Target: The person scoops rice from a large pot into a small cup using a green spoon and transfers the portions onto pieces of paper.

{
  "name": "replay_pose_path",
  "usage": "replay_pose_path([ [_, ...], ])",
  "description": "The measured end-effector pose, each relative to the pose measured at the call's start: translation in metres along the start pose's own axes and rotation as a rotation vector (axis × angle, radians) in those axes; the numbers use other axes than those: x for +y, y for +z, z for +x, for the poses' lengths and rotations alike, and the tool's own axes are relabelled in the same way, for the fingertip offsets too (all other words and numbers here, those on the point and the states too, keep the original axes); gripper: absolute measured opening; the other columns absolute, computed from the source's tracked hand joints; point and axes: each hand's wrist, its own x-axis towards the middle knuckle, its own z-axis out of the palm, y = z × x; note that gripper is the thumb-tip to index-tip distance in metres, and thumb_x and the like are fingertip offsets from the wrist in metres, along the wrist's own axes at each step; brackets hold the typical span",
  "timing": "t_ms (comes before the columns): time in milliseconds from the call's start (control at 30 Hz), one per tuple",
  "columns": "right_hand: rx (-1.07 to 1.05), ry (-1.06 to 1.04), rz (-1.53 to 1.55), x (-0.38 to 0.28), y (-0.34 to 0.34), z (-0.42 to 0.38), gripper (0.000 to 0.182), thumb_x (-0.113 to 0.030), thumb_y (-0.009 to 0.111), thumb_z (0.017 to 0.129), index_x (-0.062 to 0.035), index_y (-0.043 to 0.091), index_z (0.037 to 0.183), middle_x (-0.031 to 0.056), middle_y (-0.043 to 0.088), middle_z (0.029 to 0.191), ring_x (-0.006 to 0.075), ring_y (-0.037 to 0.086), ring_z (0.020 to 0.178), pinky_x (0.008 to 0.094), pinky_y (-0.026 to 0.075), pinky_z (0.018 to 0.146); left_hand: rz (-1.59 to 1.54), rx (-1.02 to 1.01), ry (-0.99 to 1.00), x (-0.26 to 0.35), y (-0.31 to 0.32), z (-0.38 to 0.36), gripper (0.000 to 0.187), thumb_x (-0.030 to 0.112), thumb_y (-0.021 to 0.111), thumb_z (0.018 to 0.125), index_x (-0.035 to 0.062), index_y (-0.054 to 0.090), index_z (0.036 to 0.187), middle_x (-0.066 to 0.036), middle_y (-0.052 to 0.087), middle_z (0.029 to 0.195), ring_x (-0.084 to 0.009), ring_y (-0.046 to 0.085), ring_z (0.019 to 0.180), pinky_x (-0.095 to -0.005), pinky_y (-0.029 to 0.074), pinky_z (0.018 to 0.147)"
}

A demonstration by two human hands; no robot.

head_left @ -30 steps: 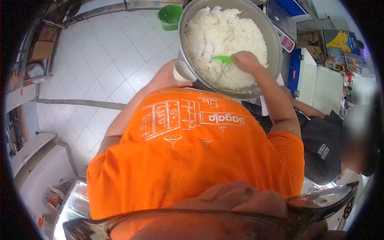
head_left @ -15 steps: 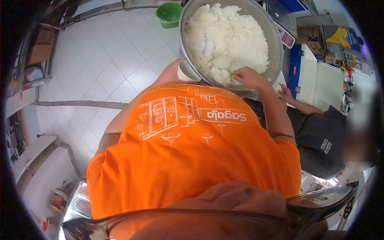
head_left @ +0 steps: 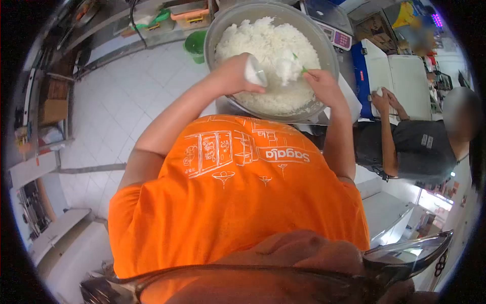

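Observation:
A large round metal pot (head_left: 324, 96) holds a deep mass of white rice (head_left: 273, 35). Over its left part, my left hand (head_left: 230, 76) is closed around a white cup (head_left: 255, 73), tilted with its mouth toward the pot's middle. My right hand (head_left: 322, 83) pinches the thin handle of a green spoon (head_left: 302, 68) above the rice. A clump of white rice (head_left: 287, 68) sits on the spoon, hiding most of its bowl. The spoon and cup are a short gap apart.
At the right, a co-worker in dark clothes (head_left: 422, 152) holds something small and white beside an open blue-and-white cooler (head_left: 377, 76). A scale with a purple keypad (head_left: 341, 39) stands behind the pot. A green basin (head_left: 195, 46) is at the pot's left.
My left hand has brought the cup from beside the pot's rim to over the rice. The spoon has come up out of the rice with a clump on it.

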Motion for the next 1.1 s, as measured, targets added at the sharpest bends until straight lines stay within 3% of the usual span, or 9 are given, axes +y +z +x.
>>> replay_pose_path([
  [33,0.079,0.009,-0.067,-0.017,0.005,-0.003,0.032,-0.024,0.058,0.096,0.0011,0.067,0.114,0.0169,0.069,0.089,0.0194,0.065,0.078,0.0344,0.051,0.073,-0.061,0.033,-0.019,0.001,0.016,0.014,0.075,0.04,0.089,0.063,0.0015,0.059,0.12,-0.019,0.066,0.113,-0.0347,0.064,0.103,-0.0389,0.049,0.092],
  [133,0.418,-0.109,-0.358,-0.037,0.049,-0.022,0.036,-0.017,0.052,0.094,0.0014,0.062,0.123,0.0211,0.069,0.096,0.0367,0.068,0.087,0.045,0.053,0.076,-0.215,0.085,-0.059,0.002,0.043,0.043,0.073,0.043,0.088,0.063,0.0002,0.061,0.115,-0.019,0.068,0.11,-0.0347,0.065,0.1,-0.0388,0.05,0.089],
  [233,0.316,0.029,-0.49,-0.049,0.072,-0.034,0.042,-0.014,0.05,0.093,-0.0005,0.055,0.132,0.0206,0.066,0.098,0.0352,0.068,0.088,0.0489,0.054,0.078,-0.273,0.077,-0.045,0.012,0.035,0.048,0.07,0.043,0.088,0.064,0.0011,0.063,0.113,-0.017,0.069,0.108,-0.0319,0.066,0.101,-0.0375,0.05,0.089],
  [433,0.396,-0.11,-0.452,-0.039,0.051,-0.038,0.038,-0.015,0.049,0.095,-0.0027,0.057,0.129,0.0208,0.067,0.099,0.0347,0.068,0.088,0.0487,0.053,0.077,-0.307,0.213,0.098,0.003,0.039,0.047,0.072,0.04,0.09,0.061,0.0002,0.062,0.114,-0.019,0.068,0.11,-0.0355,0.065,0.104,-0.0389,0.05,0.091],
  [533,0.546,0.016,-0.111,-0.027,0.029,-0.041,0.03,-0.019,0.048,0.099,-0.0047,0.063,0.122,0.0211,0.067,0.095,0.0343,0.067,0.085,0.0453,0.052,0.076,-0.313,0.323,0.181,-0.008,0.038,0.047,0.081,0.039,0.091,0.058,-0.002,0.056,0.119,-0.021,0.066,0.112,-0.037,0.063,0.106,-0.0393,0.049,0.093],
  [633,0.204,0.04,0.288,-0.019,0.03,-0.043,0.028,-0.023,0.048,0.101,-0.0041,0.067,0.107,0.0215,0.067,0.09,0.0335,0.065,0.081,0.0418,0.049,0.076,-0.292,0.307,0.2,-0.01,0.037,0.046,0.085,0.039,0.092,0.057,-0.0028,0.054,0.12,-0.022,0.065,0.113,-0.0377,0.063,0.107,-0.0397,0.049,0.093],
  [800,0.005,-0.066,0.254,-0.025,0.055,-0.02,0.03,-0.025,0.049,0.101,-0.0016,0.067,0.094,0.0205,0.067,0.086,0.0316,0.063,0.08,0.0401,0.048,0.078,-0.157,0.069,0.173,0.013,0.024,0.039,0.077,0.037,0.091,0.056,0.0003,0.059,0.115,-0.02,0.065,0.112,-0.0375,0.063,0.104,-0.0394,0.05,0.089],
  [933,-0.179,-0.079,0.135,-0.019,0.041,-0.011,0.032,-0.026,0.05,0.101,-0.0018,0.068,0.093,0.0207,0.067,0.087,0.033,0.063,0.081,0.0413,0.048,0.078,-0.145,0.149,0.225,-0.001,0.025,0.036,0.078,0.033,0.091,0.057,0.003,0.058,0.121,-0.019,0.067,0.11,-0.0348,0.065,0.105,-0.0401,0.051,0.09],
  [1100,-0.178,0.013,0.201,0.008,0.004,-0.023,0.033,-0.03,0.051,0.101,-0.0034,0.068,0.092,0.0109,0.062,0.076,0.0217,0.058,0.07,0.0363,0.047,0.07,-0.073,0.127,0.205,-0.016,0.017,0.033,0.077,0.03,0.09,0.058,0.0025,0.057,0.122,-0.02,0.066,0.114,-0.0362,0.063,0.109,-0.0409,0.05,0.092],
])
